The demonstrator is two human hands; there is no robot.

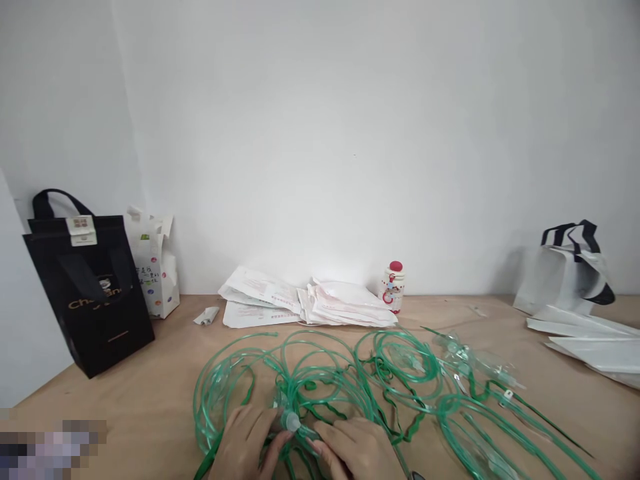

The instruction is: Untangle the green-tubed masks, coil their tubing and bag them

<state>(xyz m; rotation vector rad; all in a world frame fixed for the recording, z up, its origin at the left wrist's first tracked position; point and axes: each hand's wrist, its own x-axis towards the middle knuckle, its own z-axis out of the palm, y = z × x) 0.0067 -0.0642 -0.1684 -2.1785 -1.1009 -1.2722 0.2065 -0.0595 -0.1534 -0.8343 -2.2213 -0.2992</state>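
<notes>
Coils of green transparent tubing lie spread over the wooden table, with clear plastic masks among them. At the bottom edge, my left hand and my right hand meet over the tangle. Their fingertips pinch a small clear connector on the tubing between them. Both hands are partly cut off by the frame's lower edge.
A black paper bag and a white printed bag stand at the left. White flat packets are stacked by the wall, beside a small red-capped bottle. A white bag with black handles and white packets lie at the right.
</notes>
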